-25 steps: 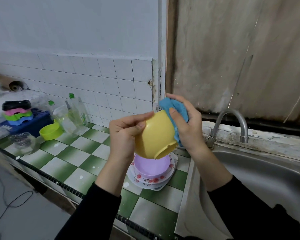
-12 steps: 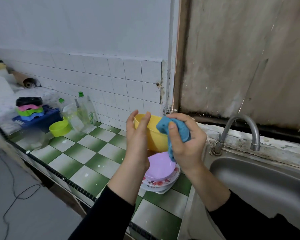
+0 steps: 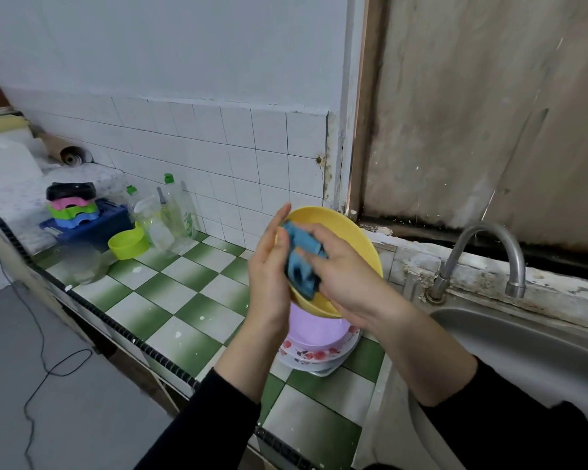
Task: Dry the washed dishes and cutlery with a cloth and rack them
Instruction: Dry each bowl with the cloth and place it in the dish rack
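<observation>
- The yellow bowl (image 3: 350,239) is held in the air above the desk (image 3: 190,300), tilted so that its opening faces the person.
- A blue cloth (image 3: 301,262) lies bunched inside the bowl, against its inner wall.
- The right hand (image 3: 350,279) reaches into the bowl, its fingers curled over the cloth and pressing it to the surface.
- The left hand (image 3: 269,279) supports the bowl from its left side, fingers straight along the rim; its thumb is hidden.
- Directly below, a lilac bowl (image 3: 314,329) sits on a stack of floral plates (image 3: 319,356) on the green-and-white checked desk.
- A steel sink (image 3: 523,340) with a curved tap (image 3: 482,239) lies to the right.
- Farther left stand a green bowl (image 3: 128,244), clear bottles (image 3: 177,212) and a blue crate (image 3: 92,225).
</observation>
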### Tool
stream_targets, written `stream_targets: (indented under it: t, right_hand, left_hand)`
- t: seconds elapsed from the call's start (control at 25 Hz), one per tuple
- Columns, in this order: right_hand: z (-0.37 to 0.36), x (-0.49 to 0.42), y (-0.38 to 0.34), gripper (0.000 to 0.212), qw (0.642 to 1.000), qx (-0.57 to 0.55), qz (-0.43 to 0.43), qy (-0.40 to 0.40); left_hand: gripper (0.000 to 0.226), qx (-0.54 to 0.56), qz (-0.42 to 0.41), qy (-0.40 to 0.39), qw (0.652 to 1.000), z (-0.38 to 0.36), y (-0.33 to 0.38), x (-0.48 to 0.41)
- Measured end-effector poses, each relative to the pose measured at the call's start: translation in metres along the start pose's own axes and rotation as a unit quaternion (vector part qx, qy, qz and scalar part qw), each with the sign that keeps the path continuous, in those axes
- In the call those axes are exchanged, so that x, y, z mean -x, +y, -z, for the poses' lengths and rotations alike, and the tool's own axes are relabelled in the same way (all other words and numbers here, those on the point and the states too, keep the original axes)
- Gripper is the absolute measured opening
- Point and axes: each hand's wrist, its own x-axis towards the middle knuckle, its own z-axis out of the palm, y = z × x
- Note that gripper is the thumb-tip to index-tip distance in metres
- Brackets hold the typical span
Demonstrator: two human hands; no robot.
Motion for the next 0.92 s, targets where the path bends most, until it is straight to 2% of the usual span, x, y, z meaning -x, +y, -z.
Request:
stream_targets:
  t: [0.08, 0.16, 0.2, 0.28, 0.36, 0.4, 0.44, 0.48, 0.56, 0.6, 0.64, 0.68, 0.72, 0.76, 0.8, 0.84, 0.92]
  right_hand:
    - [0.003, 0.001, 0.003, 0.038, 0.989, 0.127, 0.077, 0.003]
    - [0.004, -0.001, 0.005, 0.040, 0.971, 0.191, 0.136, 0.047]
    - [0.003, -0.001, 0.004, 0.039, 0.966, 0.209, 0.144, 0.040]
    - [0.004, 0.000, -0.003, 0.038, 0.956, 0.255, 0.129, -0.065]
    - [0.012, 0.001, -0.017, 0.038, 0.910, 0.365, 0.090, -0.176]
    - [0.017, -0.001, -0.023, 0.038, 0.886, 0.417, 0.075, -0.189]
    - [0.020, -0.004, -0.026, 0.039, 0.874, 0.455, 0.064, -0.158]
    - [0.020, -0.007, -0.025, 0.039, 0.875, 0.471, 0.065, -0.086]
    - [0.011, -0.009, -0.014, 0.037, 0.894, 0.430, 0.100, 0.081]
    - [0.009, -0.009, -0.007, 0.036, 0.918, 0.365, 0.115, 0.103]
    - [0.007, -0.009, -0.001, 0.035, 0.950, 0.282, 0.117, 0.069]
    - [0.006, -0.007, 0.003, 0.036, 0.973, 0.207, 0.106, -0.003]
    - [0.007, -0.003, 0.003, 0.038, 0.977, 0.176, 0.087, -0.085]
    - [0.009, 0.002, -0.004, 0.039, 0.966, 0.188, 0.072, -0.163]
    - [0.013, 0.004, -0.014, 0.040, 0.940, 0.249, 0.061, -0.226]
    - [0.019, 0.004, -0.024, 0.040, 0.898, 0.341, 0.059, -0.271]
    - [0.035, -0.004, -0.036, 0.040, 0.794, 0.522, 0.065, -0.304]
  left_hand:
    - [0.028, 0.025, 0.007, -0.012, 1.000, 0.009, 0.000, -0.004]
    - [0.029, 0.015, 0.002, -0.019, 1.000, 0.013, 0.002, -0.004]
    - [0.031, 0.001, -0.006, -0.012, 1.000, 0.015, 0.002, -0.006]
    - [0.035, -0.026, -0.018, 0.001, 1.000, 0.021, 0.005, -0.009]
    - [0.036, -0.036, -0.014, 0.009, 0.999, 0.027, 0.007, -0.013]
    - [0.035, -0.042, -0.009, 0.008, 0.999, 0.028, 0.007, -0.013]
    - [0.034, -0.045, -0.005, 0.004, 0.999, 0.027, 0.006, -0.012]
    - [0.031, -0.042, -0.003, -0.007, 0.999, 0.023, 0.004, -0.010]
    - [0.027, -0.029, -0.006, -0.020, 0.999, 0.014, 0.004, -0.003]
    - [0.026, -0.035, -0.017, -0.018, 0.999, 0.014, 0.004, -0.001]
    - [0.027, -0.046, -0.027, -0.012, 0.998, 0.016, 0.005, -0.001]
    - [0.030, -0.057, -0.034, 0.000, 0.998, 0.019, 0.007, -0.002]
    - [0.032, -0.063, -0.034, 0.011, 0.997, 0.023, 0.009, -0.004]
    - [0.032, -0.070, -0.033, 0.017, 0.997, 0.028, 0.012, -0.006]
    - [0.031, -0.074, -0.025, 0.022, 0.997, 0.032, 0.015, -0.009]
    - [0.030, -0.073, -0.013, 0.026, 0.997, 0.034, 0.017, -0.011]
    - [0.033, -0.066, 0.012, 0.023, 0.998, 0.035, 0.021, -0.012]
